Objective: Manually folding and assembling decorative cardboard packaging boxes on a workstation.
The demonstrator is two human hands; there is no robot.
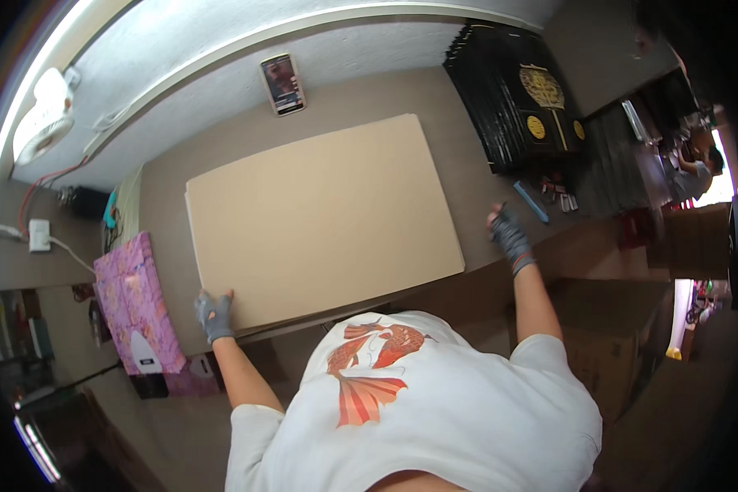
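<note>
A large tan cardboard sheet lies flat on the brown table, with a paler layer showing under its left edge. My left hand, in a grey fingerless glove, is at the sheet's near left corner, thumb and fingers apart. To the right of the sheet, apart from it, my right hand wears a matching glove. Its fingers are curled in, and whatever they may hold is too small to make out. Just beyond that hand lies a slim blue tool, possibly a cutter, beside several small dark and light pieces.
At the back right rises a tall stack of black printed folders with gold designs. A phone leans against the wall. Purple patterned cloth covers something at the left edge. Cardboard boxes stand to my right; another person sits farther off.
</note>
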